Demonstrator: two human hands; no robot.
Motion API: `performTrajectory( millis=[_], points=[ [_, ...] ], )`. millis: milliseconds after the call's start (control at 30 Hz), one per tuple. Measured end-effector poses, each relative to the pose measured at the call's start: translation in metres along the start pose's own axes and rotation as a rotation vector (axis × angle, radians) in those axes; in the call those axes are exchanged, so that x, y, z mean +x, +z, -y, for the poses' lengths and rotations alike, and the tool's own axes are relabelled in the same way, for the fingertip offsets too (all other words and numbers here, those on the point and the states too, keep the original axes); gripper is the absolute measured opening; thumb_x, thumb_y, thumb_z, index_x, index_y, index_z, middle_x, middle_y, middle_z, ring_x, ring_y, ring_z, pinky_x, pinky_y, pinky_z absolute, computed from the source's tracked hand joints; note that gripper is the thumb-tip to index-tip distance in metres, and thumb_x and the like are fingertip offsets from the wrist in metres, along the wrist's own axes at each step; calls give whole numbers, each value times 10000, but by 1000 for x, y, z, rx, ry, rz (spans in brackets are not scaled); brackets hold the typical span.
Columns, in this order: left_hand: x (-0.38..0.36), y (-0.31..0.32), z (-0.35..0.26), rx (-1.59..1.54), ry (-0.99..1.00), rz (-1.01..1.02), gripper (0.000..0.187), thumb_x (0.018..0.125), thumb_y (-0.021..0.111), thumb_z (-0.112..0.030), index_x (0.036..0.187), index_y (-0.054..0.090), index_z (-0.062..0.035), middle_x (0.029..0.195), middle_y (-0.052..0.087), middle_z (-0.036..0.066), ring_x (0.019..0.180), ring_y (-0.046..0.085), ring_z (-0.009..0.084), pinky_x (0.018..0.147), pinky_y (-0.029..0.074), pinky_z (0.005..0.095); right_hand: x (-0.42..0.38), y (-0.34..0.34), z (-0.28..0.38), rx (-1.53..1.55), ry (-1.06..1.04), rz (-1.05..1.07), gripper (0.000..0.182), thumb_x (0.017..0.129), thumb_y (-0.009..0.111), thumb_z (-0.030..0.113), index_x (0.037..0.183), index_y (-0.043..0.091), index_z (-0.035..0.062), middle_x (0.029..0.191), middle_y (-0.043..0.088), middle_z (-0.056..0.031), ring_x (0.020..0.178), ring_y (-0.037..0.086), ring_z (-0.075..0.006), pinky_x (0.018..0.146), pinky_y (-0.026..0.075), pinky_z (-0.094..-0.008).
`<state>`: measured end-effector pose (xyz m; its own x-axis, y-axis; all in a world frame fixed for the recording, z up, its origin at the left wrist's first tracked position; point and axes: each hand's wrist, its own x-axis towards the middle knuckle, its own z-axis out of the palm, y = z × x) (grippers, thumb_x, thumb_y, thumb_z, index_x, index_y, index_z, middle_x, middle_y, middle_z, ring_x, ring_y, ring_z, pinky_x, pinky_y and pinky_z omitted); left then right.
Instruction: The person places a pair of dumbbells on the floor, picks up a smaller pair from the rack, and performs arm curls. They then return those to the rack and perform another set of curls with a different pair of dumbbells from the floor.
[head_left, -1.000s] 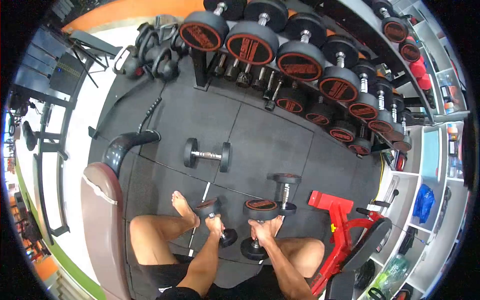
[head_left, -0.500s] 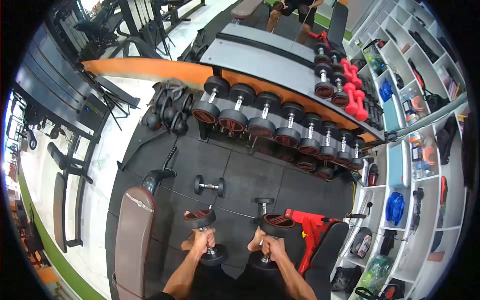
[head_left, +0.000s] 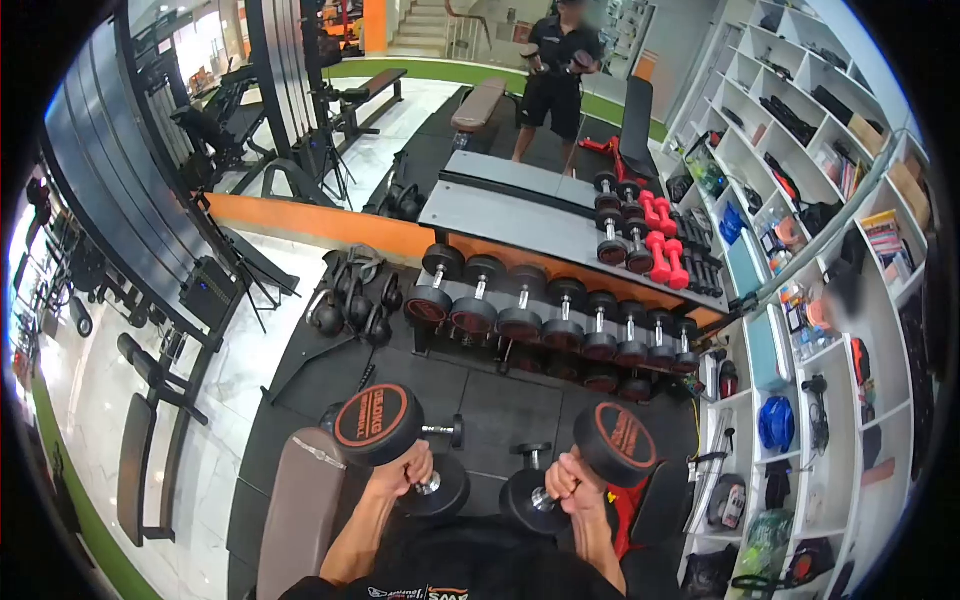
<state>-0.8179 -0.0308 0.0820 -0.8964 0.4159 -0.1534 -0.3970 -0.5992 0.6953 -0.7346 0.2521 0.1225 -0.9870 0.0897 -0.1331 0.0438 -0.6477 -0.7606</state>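
My left hand (head_left: 407, 470) is wrapped round the handle of a black dumbbell (head_left: 378, 425), whose near round end carries orange lettering. A matching dumbbell (head_left: 615, 443) is in my right hand (head_left: 577, 484), fingers closed about its metal grip. Both are held in front of my body and tilted, their lettered ends up and outward, the other ends close to my chest. On the floor beyond, a smaller dumbbell (head_left: 457, 431) is partly hidden by the left one. Another floor dumbbell (head_left: 532, 452) shows between my hands, its lower part covered.
A dumbbell rack (head_left: 520, 225) stands ahead, with pink dumbbells (head_left: 660, 258) at its right. A mirror behind reflects a person (head_left: 560, 75) holding dumbbells. A brown bench (head_left: 305, 500) is at left, a black bench (head_left: 665, 510) at right. White shelving (head_left: 790, 390) lines the right side; kettlebells (head_left: 350, 300) sit left.
Both hands have lifted their dumbbells from low by the legs to chest height and turned the lettered ends outward. The view has tilted upward, and the mirror now shows more of the person.
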Motion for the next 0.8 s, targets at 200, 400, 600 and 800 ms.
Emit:
performTrajectory(
  millis=[200, 400, 600, 800],
  points=[
    [-9, 0, -62, 30, 88, 309, 333, 919, 537, -47, 632, 382, -116, 456, 368, 34, 346, 353, 155, 405, 378, 310, -16, 61, -1, -47, -255, 121, 202, 958, 470, 91, 769, 403, 122, 465, 319, 8, 349, 312, -119, 391, 355, -286],
    [4, 18, -114, 113, 86, 525, 378, 917, 549, -63, 584, 376, -104, 443, 395, 45, 366, 403, 174, 412, 412, 315, -40, 103, 0, -166, -605, 129, 217, 940, 443, 47, 736, 385, 93, 470, 392, -3, 356, 363, -124, 399, 396, -280],
    [55, 22, -102, -17, 175, 780, 378, 916, 551, -66, 580, 382, -107, 438, 418, 47, 377, 444, 174, 417, 439, 316, -39, 121, 19, -271, -759, -13, 249, 961, 473, 62, 732, 382, 99, 505, 400, -1, 393, 392, -122, 424, 402, -284],
    [93, 89, -94, -8, 173, 757, 344, 875, 554, -44, 585, 384, -119, 431, 439, 39, 343, 448, 156, 394, 464, 304, -39, 59, 49, -273, -820, -110, 251, 968, 479, 74, 735, 390, 102, 516, 405, -1, 406, 404, -123, 435, 402, -282]
  ],
)
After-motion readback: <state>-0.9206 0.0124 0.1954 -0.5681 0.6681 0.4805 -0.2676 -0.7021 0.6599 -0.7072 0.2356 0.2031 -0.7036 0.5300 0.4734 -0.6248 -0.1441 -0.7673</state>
